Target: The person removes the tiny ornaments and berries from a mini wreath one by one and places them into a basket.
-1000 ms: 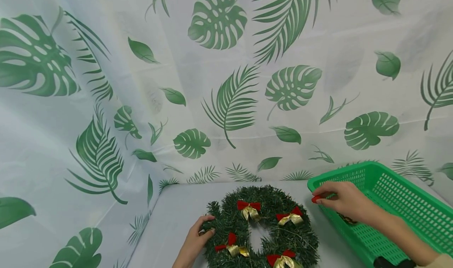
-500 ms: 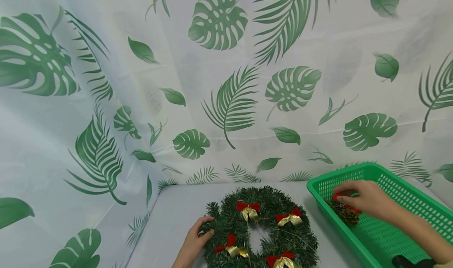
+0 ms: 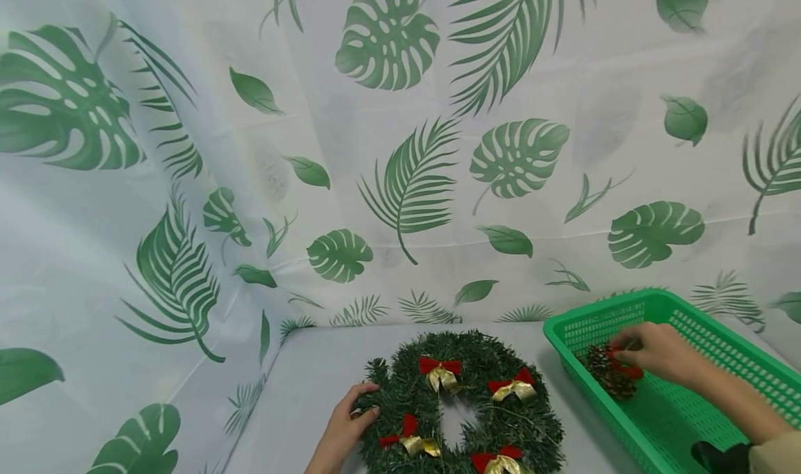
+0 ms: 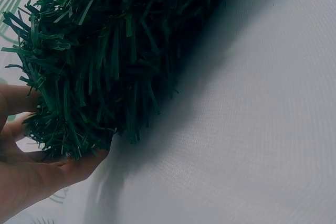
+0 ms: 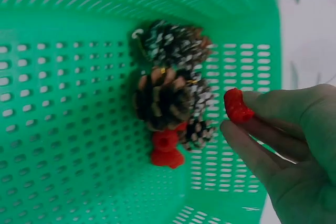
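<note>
A green tinsel wreath [image 3: 463,363] lies on the white table, dressed with several red-and-gold bows [image 3: 441,373]. At its left edge my left hand [image 3: 345,424] grips the tinsel, thumb and fingers around a tuft [image 4: 68,124] in the left wrist view. Over the left part of a green basket [image 3: 678,307], my right hand [image 3: 657,352] pinches a small, glossy red decoration [image 5: 237,106] between thumb and finger. Inside the basket lie several pine cones [image 5: 164,98], some with white tips, and red pieces [image 5: 167,148] beside them.
White sheets with green leaf prints [image 3: 407,182] hang behind and on the left. The basket's perforated wall [image 5: 226,182] rises around the pine cones. White tabletop [image 3: 294,383] lies left of the wreath.
My right hand has moved right from the basket's left rim, carrying the red decoration over the pine cones, which now show more. My left hand keeps its place on the wreath.
</note>
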{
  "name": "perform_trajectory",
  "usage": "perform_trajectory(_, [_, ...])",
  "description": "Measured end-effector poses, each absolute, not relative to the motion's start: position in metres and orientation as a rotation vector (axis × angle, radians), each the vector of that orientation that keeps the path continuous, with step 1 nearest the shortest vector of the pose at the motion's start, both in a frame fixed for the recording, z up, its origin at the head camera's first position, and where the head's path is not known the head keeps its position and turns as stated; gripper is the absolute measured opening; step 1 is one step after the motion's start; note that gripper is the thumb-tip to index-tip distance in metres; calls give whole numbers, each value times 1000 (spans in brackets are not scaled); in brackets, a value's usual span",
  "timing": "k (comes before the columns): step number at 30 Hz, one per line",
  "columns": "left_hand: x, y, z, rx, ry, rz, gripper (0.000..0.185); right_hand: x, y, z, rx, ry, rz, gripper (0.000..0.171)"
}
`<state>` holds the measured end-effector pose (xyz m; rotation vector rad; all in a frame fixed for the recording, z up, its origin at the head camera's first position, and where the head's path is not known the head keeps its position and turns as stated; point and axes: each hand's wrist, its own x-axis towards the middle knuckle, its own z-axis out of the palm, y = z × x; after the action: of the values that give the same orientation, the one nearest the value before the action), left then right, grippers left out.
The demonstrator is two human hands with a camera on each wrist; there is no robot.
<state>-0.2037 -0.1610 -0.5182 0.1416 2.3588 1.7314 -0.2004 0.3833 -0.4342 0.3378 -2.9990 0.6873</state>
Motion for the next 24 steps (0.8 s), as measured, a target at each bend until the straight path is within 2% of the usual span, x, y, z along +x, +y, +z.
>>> perform_trajectory(14, [-200, -160, -517, 143, 2377, 1747, 41, -218, 393, -462, 343, -3070, 649, 13])
perform_trajectory(24, [-200, -158, -511, 163, 2401, 1715, 40, -215, 394, -464, 354, -3105, 659, 10])
